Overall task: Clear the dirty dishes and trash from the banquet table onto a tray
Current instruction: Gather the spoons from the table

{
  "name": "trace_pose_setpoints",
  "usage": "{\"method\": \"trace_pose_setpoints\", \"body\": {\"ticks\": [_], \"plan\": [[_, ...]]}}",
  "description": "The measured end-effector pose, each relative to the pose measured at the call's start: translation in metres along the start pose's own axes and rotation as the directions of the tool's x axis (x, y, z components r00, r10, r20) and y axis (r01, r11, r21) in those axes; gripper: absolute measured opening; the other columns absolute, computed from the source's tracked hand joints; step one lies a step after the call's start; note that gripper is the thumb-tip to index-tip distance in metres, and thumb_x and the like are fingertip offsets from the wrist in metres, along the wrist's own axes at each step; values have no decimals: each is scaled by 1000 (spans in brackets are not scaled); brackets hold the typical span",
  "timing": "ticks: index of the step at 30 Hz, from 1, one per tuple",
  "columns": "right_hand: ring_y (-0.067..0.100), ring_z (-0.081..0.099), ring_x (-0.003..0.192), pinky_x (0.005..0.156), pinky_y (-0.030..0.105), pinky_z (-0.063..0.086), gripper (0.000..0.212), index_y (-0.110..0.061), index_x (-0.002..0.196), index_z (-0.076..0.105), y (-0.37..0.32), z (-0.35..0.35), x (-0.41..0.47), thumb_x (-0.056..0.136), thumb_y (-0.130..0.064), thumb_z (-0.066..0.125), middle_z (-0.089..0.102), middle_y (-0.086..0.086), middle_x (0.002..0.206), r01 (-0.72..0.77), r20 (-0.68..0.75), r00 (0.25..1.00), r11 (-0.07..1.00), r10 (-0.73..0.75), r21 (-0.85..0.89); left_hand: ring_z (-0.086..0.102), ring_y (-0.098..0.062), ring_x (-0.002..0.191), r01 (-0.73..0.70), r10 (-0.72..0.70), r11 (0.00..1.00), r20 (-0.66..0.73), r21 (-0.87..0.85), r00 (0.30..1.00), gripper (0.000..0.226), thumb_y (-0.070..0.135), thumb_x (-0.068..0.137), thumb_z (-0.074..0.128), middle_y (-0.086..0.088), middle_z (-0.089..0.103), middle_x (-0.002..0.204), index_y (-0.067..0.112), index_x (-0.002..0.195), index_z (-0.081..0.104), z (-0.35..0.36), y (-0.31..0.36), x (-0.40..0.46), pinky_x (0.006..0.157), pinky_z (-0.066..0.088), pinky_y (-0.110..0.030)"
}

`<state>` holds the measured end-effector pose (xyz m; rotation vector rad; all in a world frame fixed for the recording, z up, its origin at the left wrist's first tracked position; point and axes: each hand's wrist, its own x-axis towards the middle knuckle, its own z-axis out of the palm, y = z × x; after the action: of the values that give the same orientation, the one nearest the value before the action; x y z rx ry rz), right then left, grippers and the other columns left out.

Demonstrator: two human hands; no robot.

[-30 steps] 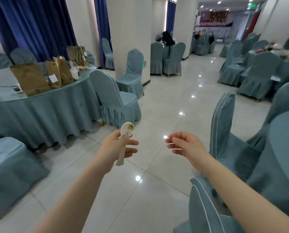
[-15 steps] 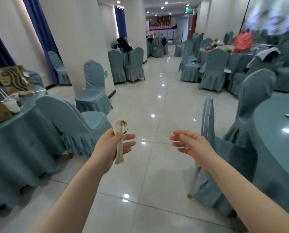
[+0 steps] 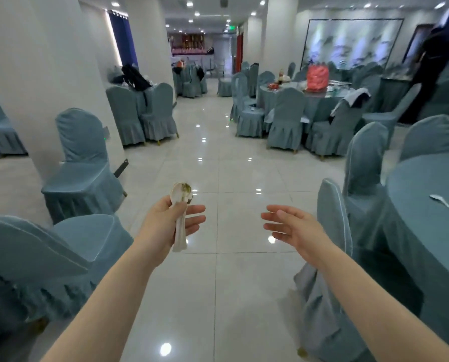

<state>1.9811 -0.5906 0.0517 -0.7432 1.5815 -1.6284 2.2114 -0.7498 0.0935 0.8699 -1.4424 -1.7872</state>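
Head view: the left hand (image 3: 170, 223) holds a dirty white soup spoon (image 3: 181, 215) upright at about 11 o'clock from the frame's centre, the thumb and palm closed on the handle while the fingers stick out fairly straight past it; the bowl, smeared with greenish residue, points up. The right hand (image 3: 294, 229) hangs at about 1 o'clock, fingers loosely spread, holding nothing.

No tray shows anywhere in this view, so the spoon's destination cannot be placed. The grip looks light, more pinch than wrap, and in my judgement the smooth handle could slide down through it if the arm swings; a fall onto the tile floor (image 3: 218, 165) would likely chip or break it. The residue might also drip if the bowl tips.

At 3 o'clock the edge of a round desk (image 3: 414, 205) under a blue-grey cloth carries another white spoon (image 3: 442, 202) and more pale items at the frame edge, too cropped to name. Covered chairs (image 3: 361, 163) crowd its near side, which could snag an elbow. The floor is glossy pale tile reflecting ceiling lights. White pillars (image 3: 35, 74) stand at 10 o'clock, and a far desk (image 3: 322, 92) at 1 o'clock bears something pink-red, blurred.
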Motion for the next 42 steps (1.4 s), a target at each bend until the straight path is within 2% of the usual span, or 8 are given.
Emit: {"method": "trace_pose_setpoints", "body": {"ticks": [9, 19, 24, 27, 29, 32, 39, 42], "plan": [[19, 70, 95, 81, 33, 52, 21, -15, 111, 65, -46, -51, 118, 97, -16, 49, 73, 2, 104, 19, -267, 963, 996, -42, -89, 73, -27, 85, 78, -68, 997, 285, -24, 956, 19, 13, 100, 43, -8, 75, 96, 11, 114, 56, 47, 15, 198, 62, 57, -27], [26, 69, 94, 80, 35, 52, 20, -12, 109, 66, -49, -149, 294, 97, -12, 49, 73, 7, 103, 30, -501, 865, 999, -13, 25, 73, -24, 82, 123, -82, 989, 396, -78, 914, 21, 11, 101, 41, -10, 75, 96, 9, 116, 56, 158, 15, 424, 59, 57, -26], [22, 70, 90, 81, 34, 53, 19, -13, 103, 68, -47, -208, 369, 96, -9, 51, 75, 4, 95, -11, -665, 746, 1000, 27, 29, 73, -25, 84, 152, -79, 982, 490, -113, 868, 21, 12, 100, 41, -11, 74, 97, 10, 114, 56, 238, 32, 534, 60, 58, -27], [19, 71, 88, 75, 30, 51, 18, -16, 100, 69, -42, -243, 412, 95, -11, 52, 75, 1, 93, -16, -753, 657, 999, 31, 28, 73, -25, 84, 158, -74, 982, 561, -103, 824, 21, 12, 100, 40, -11, 74, 97, 10, 113, 57, 289, 27, 598, 66, 58, -30], [18, 71, 83, 69, 27, 50, 18, -16, 98, 69, -37, -265, 433, 95, -10, 53, 75, 2, 91, -6, -821, 567, 998, 61, 70, 73, -25, 84, 207, -126, 976, 607, -65, 785, 21, 12, 101, 40, -11, 75, 97, 10, 113, 57, 322, 17, 636, 68, 57, -31], [21, 70, 86, 71, 30, 49, 17, -15, 100, 68, -33, -297, 456, 94, -9, 53, 75, 3, 91, -15, -875, 475, 995, 93, 97, 73, -25, 83, 259, -175, 966, 674, -24, 718, 21, 12, 101, 41, -11, 75, 96, 10, 114, 57, 371, 7, 681, 62, 58, -29], [19, 65, 81, 71, 28, 48, 14, -13, 98, 65, -23, -378, 470, 94, -5, 54, 73, 4, 90, -11, -965, 222, 990, 140, 141, 73, -26, 86, 282, -248, 954, 799, 102, 548, 21, 13, 101, 40, -9, 75, 94, 9, 117, 55, 510, -15, 759, 59, 58, -27], [19, 64, 80, 77, 32, 47, 15, -13, 97, 66, -8, -423, 475, 92, -4, 56, 72, 3, 89, -34, -980, 138, 990, 143, 140, 73, -24, 85, 260, -247, 957, 832, 130, 497, 24, 14, 102, 39, -8, 75, 93, 8, 121, 52, 575, -31, 787, 57, 56, -25]]}}
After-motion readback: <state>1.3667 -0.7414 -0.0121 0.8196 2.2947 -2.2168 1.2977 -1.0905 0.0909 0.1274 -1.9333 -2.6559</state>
